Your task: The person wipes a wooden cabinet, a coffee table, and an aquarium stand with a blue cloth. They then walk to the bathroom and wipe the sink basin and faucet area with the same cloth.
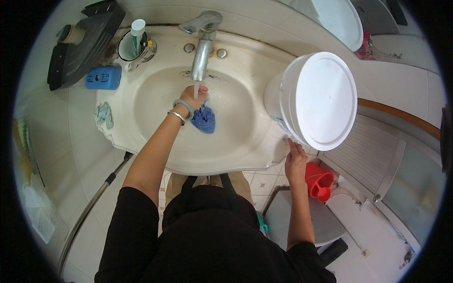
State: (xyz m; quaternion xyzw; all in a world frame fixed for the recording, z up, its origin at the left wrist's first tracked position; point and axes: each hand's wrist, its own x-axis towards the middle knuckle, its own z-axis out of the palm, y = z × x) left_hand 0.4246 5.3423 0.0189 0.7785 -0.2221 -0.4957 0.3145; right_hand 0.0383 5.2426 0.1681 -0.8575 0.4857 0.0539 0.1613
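Note:
In the washbasin (233, 131), my left hand (193, 97) is under the stream from the chrome faucet (201, 58), with a bangle and a bracelet on its wrist. A wet blue cloth (204, 119) hangs or lies just below its fingers; the hand seems to grip the cloth's upper end. My right hand (296, 159) is at the basin's right edge, fingertips on the rim beside the base of a large white lidded bucket (283, 95). Nothing shows in this hand, and its fingers are partly extended.
An enamel mug (129, 47) with a toothpaste tube, a blue box (103, 78) and a crumpled pale cloth (104, 115) sit on the left rim. A dark shelf (83, 46) juts from the left wall. Lower right are a red bucket with a dipper (318, 178) and a cabinet door (368, 152).

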